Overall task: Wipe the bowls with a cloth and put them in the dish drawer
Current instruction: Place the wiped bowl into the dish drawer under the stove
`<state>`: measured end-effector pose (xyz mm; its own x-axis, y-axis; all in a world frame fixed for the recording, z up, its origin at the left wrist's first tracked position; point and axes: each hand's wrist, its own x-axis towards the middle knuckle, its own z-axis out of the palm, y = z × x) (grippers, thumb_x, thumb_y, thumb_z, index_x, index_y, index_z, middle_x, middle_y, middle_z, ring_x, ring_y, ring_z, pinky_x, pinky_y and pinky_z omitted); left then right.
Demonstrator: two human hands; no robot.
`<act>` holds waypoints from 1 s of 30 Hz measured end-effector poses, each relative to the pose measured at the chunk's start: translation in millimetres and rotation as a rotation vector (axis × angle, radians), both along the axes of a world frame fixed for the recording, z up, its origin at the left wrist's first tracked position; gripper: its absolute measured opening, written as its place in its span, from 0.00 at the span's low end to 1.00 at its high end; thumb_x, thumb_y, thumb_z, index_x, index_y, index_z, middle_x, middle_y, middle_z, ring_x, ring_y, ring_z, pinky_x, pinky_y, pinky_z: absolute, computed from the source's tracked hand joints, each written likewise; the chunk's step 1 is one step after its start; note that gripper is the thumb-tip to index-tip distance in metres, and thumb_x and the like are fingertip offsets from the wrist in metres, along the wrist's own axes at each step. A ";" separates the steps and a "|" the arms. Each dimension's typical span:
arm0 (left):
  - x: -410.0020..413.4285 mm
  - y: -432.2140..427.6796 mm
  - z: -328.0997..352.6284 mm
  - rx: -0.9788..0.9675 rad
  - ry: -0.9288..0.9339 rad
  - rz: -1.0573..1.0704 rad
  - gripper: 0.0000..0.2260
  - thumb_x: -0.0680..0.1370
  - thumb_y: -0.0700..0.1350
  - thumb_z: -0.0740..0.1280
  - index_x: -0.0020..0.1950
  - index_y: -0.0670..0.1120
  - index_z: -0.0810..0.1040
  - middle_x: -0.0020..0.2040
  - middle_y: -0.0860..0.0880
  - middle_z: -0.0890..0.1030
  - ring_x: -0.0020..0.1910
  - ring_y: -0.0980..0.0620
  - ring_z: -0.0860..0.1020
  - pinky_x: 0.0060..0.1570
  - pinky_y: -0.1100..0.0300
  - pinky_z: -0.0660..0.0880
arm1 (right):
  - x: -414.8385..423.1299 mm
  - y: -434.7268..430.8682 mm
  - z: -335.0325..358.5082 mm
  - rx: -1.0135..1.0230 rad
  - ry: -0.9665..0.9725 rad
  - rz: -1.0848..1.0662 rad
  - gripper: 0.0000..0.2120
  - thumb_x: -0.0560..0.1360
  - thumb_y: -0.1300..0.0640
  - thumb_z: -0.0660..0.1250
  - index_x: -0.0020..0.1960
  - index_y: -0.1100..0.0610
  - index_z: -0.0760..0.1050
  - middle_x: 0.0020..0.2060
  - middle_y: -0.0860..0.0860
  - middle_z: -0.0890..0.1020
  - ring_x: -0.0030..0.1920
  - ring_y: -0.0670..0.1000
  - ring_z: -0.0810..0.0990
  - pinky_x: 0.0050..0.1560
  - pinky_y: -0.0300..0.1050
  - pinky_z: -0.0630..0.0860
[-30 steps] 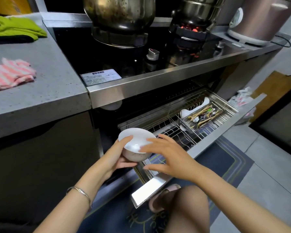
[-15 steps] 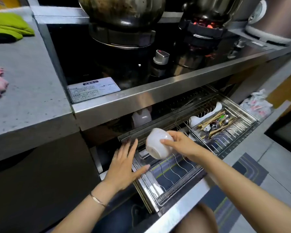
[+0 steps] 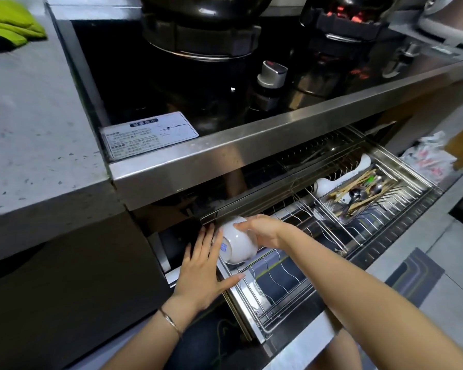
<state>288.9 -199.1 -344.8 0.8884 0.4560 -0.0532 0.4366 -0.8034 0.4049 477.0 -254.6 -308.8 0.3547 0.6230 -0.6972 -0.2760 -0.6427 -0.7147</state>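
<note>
White sticker [image 3: 149,134] on the stove top [image 3: 198,108] — print too blurred to read, blue stamp [image 3: 223,247] under the bowl [image 3: 239,240] — illegible

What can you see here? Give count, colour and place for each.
bowl: one, white, tilted at the drawer's left end
dish drawer: one, steel wire, pulled open under the stove
cutlery tray: one, steel, drawer's right part, holding chopsticks and spoons
pots: two, dark metal, on the stove
knob: one, silver, between the pots
green cloth: one, counter's far left
counter: one, grey, left of stove
left hand: straight fingers beside the bowl
right hand: grips the bowl
</note>
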 end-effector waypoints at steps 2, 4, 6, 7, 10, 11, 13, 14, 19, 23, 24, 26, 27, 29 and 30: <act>-0.1 -0.4 -1.4 0.007 0.019 0.006 0.49 0.68 0.79 0.38 0.79 0.47 0.51 0.78 0.48 0.51 0.77 0.50 0.45 0.71 0.46 0.52 | -1.2 1.1 -6.3 -0.002 -0.036 -0.028 0.15 0.77 0.59 0.67 0.60 0.66 0.72 0.52 0.60 0.80 0.48 0.57 0.80 0.47 0.51 0.77; 0.4 0.3 -3.7 0.037 0.050 -0.004 0.44 0.72 0.75 0.43 0.76 0.46 0.62 0.75 0.44 0.64 0.75 0.47 0.56 0.64 0.43 0.66 | -2.7 0.2 -10.4 0.002 -0.056 -0.043 0.09 0.78 0.58 0.67 0.54 0.64 0.74 0.48 0.59 0.80 0.47 0.56 0.79 0.50 0.53 0.76; 1.5 0.2 -2.5 0.063 0.063 -0.001 0.42 0.74 0.74 0.43 0.73 0.46 0.67 0.72 0.43 0.70 0.73 0.45 0.63 0.58 0.43 0.72 | -4.5 -1.3 -14.0 -0.005 -0.068 -0.028 0.11 0.77 0.58 0.67 0.56 0.65 0.74 0.49 0.58 0.80 0.49 0.57 0.79 0.51 0.53 0.77; 1.3 0.1 -1.2 0.065 0.064 -0.003 0.42 0.74 0.74 0.43 0.73 0.46 0.68 0.72 0.43 0.69 0.72 0.44 0.65 0.58 0.42 0.73 | -6.4 -2.2 -14.3 -0.007 -0.082 -0.010 0.15 0.77 0.58 0.67 0.59 0.66 0.75 0.51 0.59 0.81 0.50 0.57 0.79 0.51 0.52 0.77; 1.1 -1.0 -1.5 0.024 0.011 0.000 0.47 0.69 0.78 0.38 0.77 0.50 0.59 0.77 0.45 0.58 0.77 0.46 0.53 0.68 0.42 0.62 | -8.3 -6.8 -17.4 0.025 -0.147 0.033 0.17 0.76 0.57 0.69 0.61 0.65 0.76 0.54 0.61 0.81 0.50 0.55 0.80 0.48 0.46 0.79; 0.8 -1.6 -1.5 0.005 0.012 0.000 0.49 0.66 0.79 0.35 0.78 0.51 0.54 0.79 0.46 0.53 0.76 0.49 0.45 0.71 0.44 0.56 | -7.3 -8.5 -17.8 0.039 -0.165 0.043 0.17 0.76 0.57 0.69 0.61 0.65 0.76 0.53 0.61 0.82 0.49 0.54 0.80 0.45 0.42 0.79; -0.9 -2.7 0.8 -0.001 0.016 0.004 0.52 0.62 0.80 0.32 0.78 0.53 0.49 0.79 0.48 0.48 0.74 0.53 0.37 0.73 0.46 0.50 | -6.0 -11.5 -16.0 0.060 -0.203 0.069 0.15 0.75 0.57 0.70 0.58 0.64 0.78 0.49 0.58 0.82 0.46 0.52 0.81 0.40 0.37 0.78; -1.1 -2.5 2.8 -0.006 0.023 0.005 0.52 0.61 0.80 0.31 0.78 0.53 0.49 0.79 0.48 0.47 0.73 0.53 0.36 0.73 0.47 0.49 | -5.1 -12.5 -15.2 0.067 -0.220 0.076 0.14 0.75 0.57 0.71 0.56 0.63 0.78 0.48 0.56 0.83 0.45 0.51 0.81 0.38 0.35 0.77; 0.6 -2.0 1.6 0.050 0.054 0.007 0.45 0.71 0.77 0.39 0.75 0.48 0.65 0.75 0.43 0.64 0.75 0.44 0.59 0.65 0.43 0.67 | -2.7 -12.9 -13.6 0.047 -0.235 0.116 0.17 0.74 0.54 0.72 0.57 0.65 0.78 0.51 0.59 0.83 0.46 0.51 0.82 0.43 0.37 0.79; 1.4 -4.5 6.5 0.020 0.059 0.007 0.53 0.63 0.79 0.31 0.78 0.49 0.55 0.78 0.45 0.54 0.78 0.47 0.46 0.72 0.46 0.54 | 2.7 -15.5 1.0 -0.006 -0.265 0.125 0.21 0.73 0.51 0.72 0.61 0.59 0.73 0.49 0.56 0.81 0.44 0.48 0.79 0.42 0.36 0.73; 0.8 -4.5 8.8 0.005 0.106 0.000 0.56 0.59 0.80 0.27 0.79 0.50 0.50 0.79 0.47 0.49 0.78 0.48 0.42 0.74 0.48 0.49 | 6.2 -16.9 6.5 -0.008 -0.274 0.111 0.22 0.73 0.51 0.72 0.62 0.58 0.72 0.52 0.56 0.82 0.45 0.48 0.79 0.42 0.36 0.72; 0.6 -4.8 17.5 0.006 0.171 -0.014 0.59 0.54 0.79 0.24 0.79 0.51 0.45 0.79 0.50 0.44 0.77 0.49 0.39 0.74 0.49 0.43 | 12.9 -23.6 21.2 0.008 -0.294 0.072 0.22 0.74 0.50 0.71 0.63 0.57 0.72 0.56 0.55 0.80 0.48 0.49 0.80 0.47 0.38 0.75; 0.9 -5.9 23.9 -0.004 0.183 -0.017 0.59 0.54 0.79 0.24 0.79 0.51 0.45 0.79 0.50 0.44 0.77 0.49 0.39 0.74 0.50 0.42 | 14.7 -28.6 30.9 0.024 -0.309 0.062 0.21 0.74 0.51 0.71 0.63 0.57 0.72 0.57 0.53 0.80 0.50 0.49 0.80 0.52 0.41 0.76; 0.8 -8.2 41.1 -0.035 0.187 -0.020 0.53 0.61 0.78 0.29 0.78 0.51 0.50 0.79 0.50 0.48 0.78 0.50 0.43 0.74 0.52 0.43 | 15.7 -42.0 52.3 0.059 -0.349 0.058 0.18 0.74 0.51 0.71 0.62 0.56 0.74 0.54 0.51 0.81 0.49 0.47 0.81 0.59 0.45 0.75; 0.1 -9.8 51.7 -0.034 0.176 -0.030 0.45 0.68 0.75 0.36 0.78 0.50 0.53 0.79 0.50 0.51 0.78 0.51 0.46 0.74 0.54 0.45 | 13.6 -50.1 64.4 0.084 -0.376 0.056 0.17 0.74 0.52 0.71 0.60 0.55 0.75 0.52 0.51 0.81 0.48 0.47 0.81 0.58 0.44 0.76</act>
<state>289.0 -209.0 -293.0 0.8774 0.4244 -0.2239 0.4788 -0.8046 0.3511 490.6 -304.7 -244.4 0.5394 0.6982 -0.4707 0.0488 -0.5840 -0.8103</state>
